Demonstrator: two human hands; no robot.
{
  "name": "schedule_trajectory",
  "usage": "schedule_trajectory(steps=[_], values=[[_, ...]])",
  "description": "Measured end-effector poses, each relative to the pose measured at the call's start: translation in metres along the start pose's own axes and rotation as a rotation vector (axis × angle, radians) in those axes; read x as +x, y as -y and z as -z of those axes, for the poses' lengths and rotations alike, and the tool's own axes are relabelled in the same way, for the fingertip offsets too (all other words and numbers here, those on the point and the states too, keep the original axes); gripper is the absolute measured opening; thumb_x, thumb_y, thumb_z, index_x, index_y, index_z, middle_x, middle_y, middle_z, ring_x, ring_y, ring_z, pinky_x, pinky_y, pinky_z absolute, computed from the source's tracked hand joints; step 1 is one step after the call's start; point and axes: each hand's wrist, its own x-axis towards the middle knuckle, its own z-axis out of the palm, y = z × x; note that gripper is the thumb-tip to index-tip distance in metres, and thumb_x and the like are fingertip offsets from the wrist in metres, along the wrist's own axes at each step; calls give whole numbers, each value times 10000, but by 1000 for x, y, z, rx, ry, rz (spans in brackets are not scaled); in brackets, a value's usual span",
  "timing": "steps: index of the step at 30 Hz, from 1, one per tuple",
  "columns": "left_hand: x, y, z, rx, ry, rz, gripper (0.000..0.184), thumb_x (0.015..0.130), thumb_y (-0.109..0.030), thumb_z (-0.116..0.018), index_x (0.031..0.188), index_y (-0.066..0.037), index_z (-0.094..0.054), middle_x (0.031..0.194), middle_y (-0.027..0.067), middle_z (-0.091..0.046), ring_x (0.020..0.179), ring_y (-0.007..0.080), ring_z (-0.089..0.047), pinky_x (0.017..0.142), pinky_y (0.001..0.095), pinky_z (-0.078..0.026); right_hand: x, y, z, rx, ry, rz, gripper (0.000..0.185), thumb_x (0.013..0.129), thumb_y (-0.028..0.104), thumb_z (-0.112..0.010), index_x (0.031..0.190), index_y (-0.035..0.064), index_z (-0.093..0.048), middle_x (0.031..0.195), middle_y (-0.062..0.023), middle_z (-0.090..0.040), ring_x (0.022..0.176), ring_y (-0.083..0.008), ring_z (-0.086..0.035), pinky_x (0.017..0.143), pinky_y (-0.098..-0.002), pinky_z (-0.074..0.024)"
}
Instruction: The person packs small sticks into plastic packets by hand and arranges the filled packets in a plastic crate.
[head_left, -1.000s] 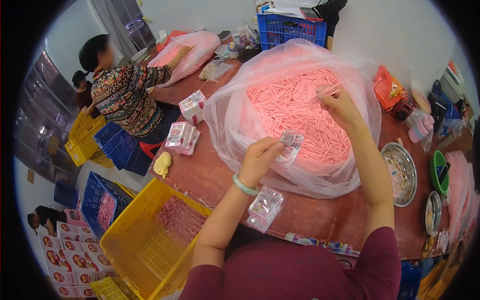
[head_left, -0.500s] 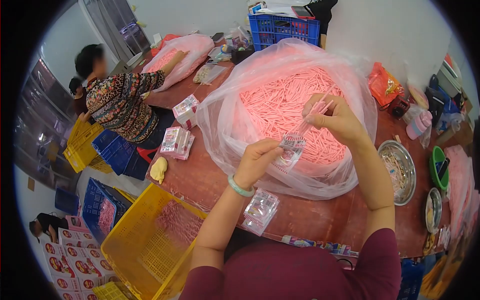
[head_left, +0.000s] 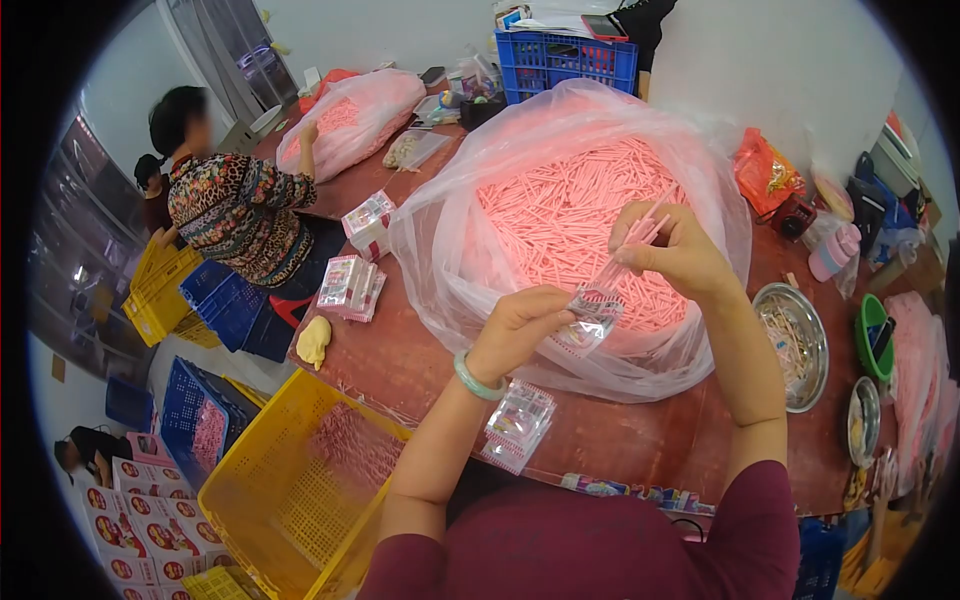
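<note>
At the table's [head_left: 640, 445] near edge I log flat packets [head_left: 520, 425] stacked, probably for short reach; just beyond, the left hand [head_left: 520, 330] pinches one printed sachet [head_left: 597, 320] between thumb and fingers, tilted, I judge, to steady its upper edge. The right hand [head_left: 672, 250] pinches several pink sticks [head_left: 612, 272], lower ends at that edge, whether inside I can't tell. Farther out, between near and far edges, the clear bag [head_left: 428, 240] is spread wide, likely keeping its loose sticks [head_left: 560, 200] reachable.
</note>
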Motion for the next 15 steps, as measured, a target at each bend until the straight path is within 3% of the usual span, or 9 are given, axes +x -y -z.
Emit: schedule_trajectory(steps=[3,9,15], values=[[2,-2,-2,-34,-11,15,196,897,-6,-606,1072,43,-680,965,72,-650,877,117,-581,772,250,-454,-1,0,6,-78,43,-74,133,793,115,-731,872,29,-666,793,-5,-618,724,-80,-558,632,-234,-429],[4,6,-3,-153,-34,92,189,907,-10,-598,1068,35,-686,951,41,-657,859,92,-577,756,240,-455,-2,2,4,-69,97,24,100,785,38,-721,866,18,-667,863,-21,-627,820,-106,-589,728,-261,-464],[7,11,-4,-216,-103,109,189,908,-2,-595,1070,38,-683,921,22,-649,845,85,-570,750,238,-455,-3,2,4,-96,-4,79,79,773,13,-723,841,11,-683,851,-36,-623,811,-108,-591,723,-264,-466]])
